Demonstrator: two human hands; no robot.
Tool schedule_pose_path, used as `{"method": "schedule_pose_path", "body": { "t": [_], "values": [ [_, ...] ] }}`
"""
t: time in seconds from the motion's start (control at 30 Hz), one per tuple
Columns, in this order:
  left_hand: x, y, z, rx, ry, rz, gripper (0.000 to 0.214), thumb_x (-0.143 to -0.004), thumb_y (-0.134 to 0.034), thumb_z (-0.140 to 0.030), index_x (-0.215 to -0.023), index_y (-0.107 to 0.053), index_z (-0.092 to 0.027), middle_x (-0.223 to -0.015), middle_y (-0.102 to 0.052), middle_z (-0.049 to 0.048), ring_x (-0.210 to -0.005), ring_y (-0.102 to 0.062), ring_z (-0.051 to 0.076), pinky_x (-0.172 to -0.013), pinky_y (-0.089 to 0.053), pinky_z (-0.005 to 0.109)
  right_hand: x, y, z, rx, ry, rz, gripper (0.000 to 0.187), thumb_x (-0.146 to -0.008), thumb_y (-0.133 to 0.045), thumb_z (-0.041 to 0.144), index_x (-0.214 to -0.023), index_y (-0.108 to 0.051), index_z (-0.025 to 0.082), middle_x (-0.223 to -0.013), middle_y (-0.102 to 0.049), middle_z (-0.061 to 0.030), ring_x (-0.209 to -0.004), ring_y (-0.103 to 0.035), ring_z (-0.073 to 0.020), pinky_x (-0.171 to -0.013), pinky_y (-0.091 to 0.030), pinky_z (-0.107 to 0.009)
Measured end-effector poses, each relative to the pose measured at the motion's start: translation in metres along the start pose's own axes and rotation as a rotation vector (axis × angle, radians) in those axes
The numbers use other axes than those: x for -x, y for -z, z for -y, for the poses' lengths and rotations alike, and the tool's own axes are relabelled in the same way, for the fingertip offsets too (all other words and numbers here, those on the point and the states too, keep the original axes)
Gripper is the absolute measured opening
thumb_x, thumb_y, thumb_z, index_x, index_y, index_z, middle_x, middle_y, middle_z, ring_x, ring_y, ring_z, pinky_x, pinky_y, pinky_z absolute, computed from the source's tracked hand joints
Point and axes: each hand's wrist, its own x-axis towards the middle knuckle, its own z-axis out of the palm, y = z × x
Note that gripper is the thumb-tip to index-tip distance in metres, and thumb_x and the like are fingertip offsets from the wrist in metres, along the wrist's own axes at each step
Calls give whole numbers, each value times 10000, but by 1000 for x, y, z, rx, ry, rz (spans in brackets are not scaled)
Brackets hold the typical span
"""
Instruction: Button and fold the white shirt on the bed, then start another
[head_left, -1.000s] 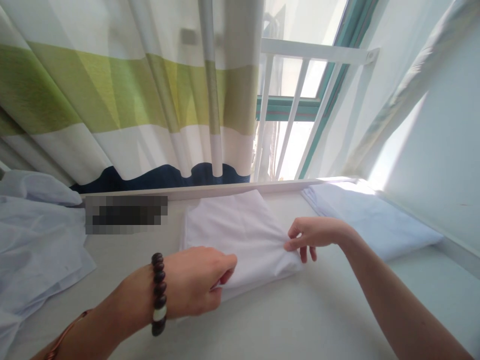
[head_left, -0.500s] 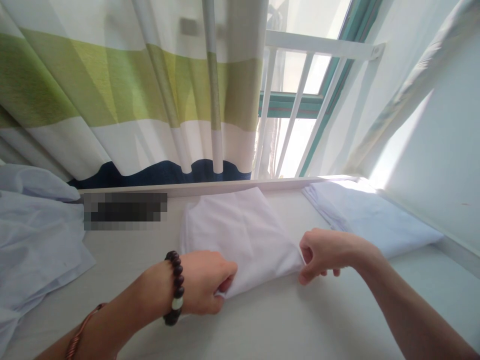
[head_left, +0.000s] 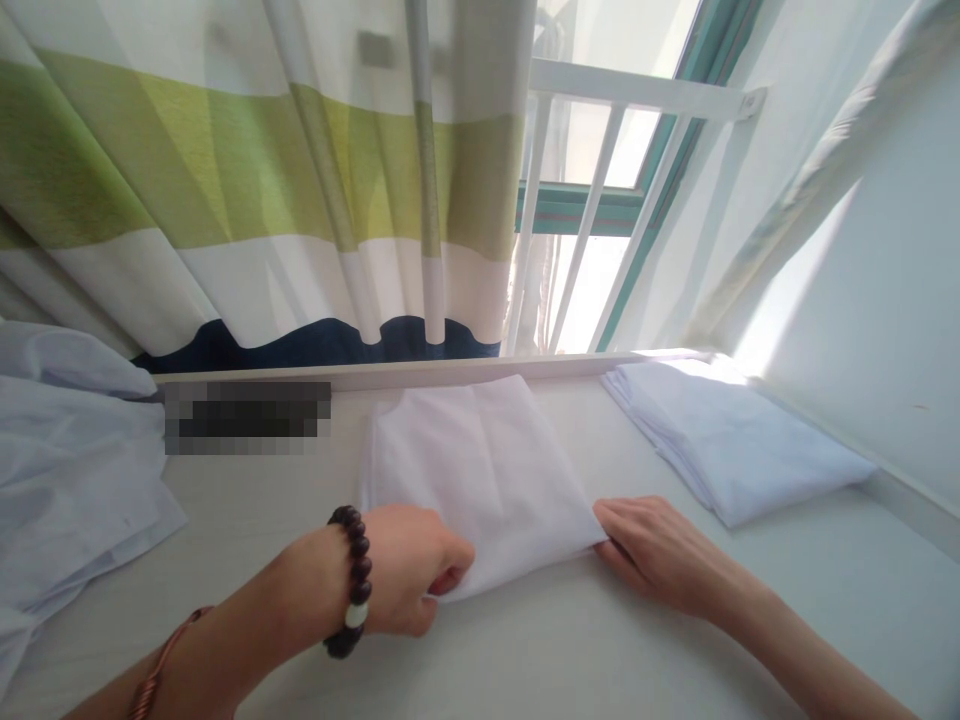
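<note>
head: worn on the head | faces forward and down | folded cloth [head_left: 487,470] near | curtain [head_left: 247,180] beyond

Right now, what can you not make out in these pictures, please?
Head view:
Dark object: identity, blurred into blocks.
Folded white cloth: near-left corner, hidden by left hand.
Crumpled white cloth: rest cut off by left edge.
Teal-framed window: left part, hidden by striped curtain.

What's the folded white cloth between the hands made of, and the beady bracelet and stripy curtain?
The folded white cloth looks like smooth, matte fabric, maybe cotton, since it creases softly. The beaded bracelet looks dark and faintly shiny, perhaps wood, with one pale bead, maybe stone or plastic. The curtain seems matte fabric: it hangs in wavy folds.
</note>
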Motion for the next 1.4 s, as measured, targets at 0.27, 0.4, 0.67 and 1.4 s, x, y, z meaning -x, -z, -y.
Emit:
{"method": "schedule_pose_path", "body": {
  "t": [0.27,0.4,0.67,1.4],
  "values": [
    [-16,9,-5,-82,99,-536,310,-945,-393,-392,-880,-608,-179,-898,-644,68,-827,-575,218,-788,-444,376,1,8,8,162,0,-340,133,-754,-546,235,-692,-430,217,-657,-519,4,-599,-466,-162,-622,-303,-288],
    [-45,-13,10,-124,173,-794,397,-949,-393,-396,-1233,-535,-157,-1301,-530,135,-1222,-442,287,-1070,-280,504,-1,-11,12,237,-30,-405,137,-751,-553,206,-665,-447,218,-622,-528,7,-551,-455,-159,-597,-278,-287],
    [-60,-42,31,-69,324,-787,572,-939,-326,-526,-1456,-340,-281,-1551,-255,83,-1431,-104,368,-1100,-21,652,3,-32,8,253,-72,-384,171,-846,-497,210,-678,-467,218,-628,-554,-7,-590,-511,-184,-612,-312,-302],
    [-12,21,124,229,556,-520,482,-830,-439,-571,-1057,-599,-177,-872,-689,74,-870,-644,261,-801,-460,352,-36,21,57,-178,224,-125,161,-872,-584,309,-1012,-560,234,-955,-581,-63,-857,-541,-216,-750,-488,-366]
  ]
}}
